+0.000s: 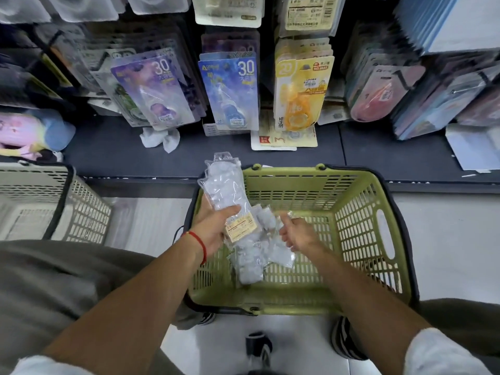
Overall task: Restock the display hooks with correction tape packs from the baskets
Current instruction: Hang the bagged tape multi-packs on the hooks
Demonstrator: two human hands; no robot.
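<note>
A beige basket [81, 207] is sitting at far left. The left hand [213, 228] is gripping a clear pack bundle [226, 185] over the green basket [351, 239]; the right hand [297, 234] is apparently pinching loose packs [278, 253] inside, blurred.

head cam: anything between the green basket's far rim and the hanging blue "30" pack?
In the head view, only bare dark shelf ledge lies between the green basket and the blue "30" pack, plus flat packs lying under it.
</note>
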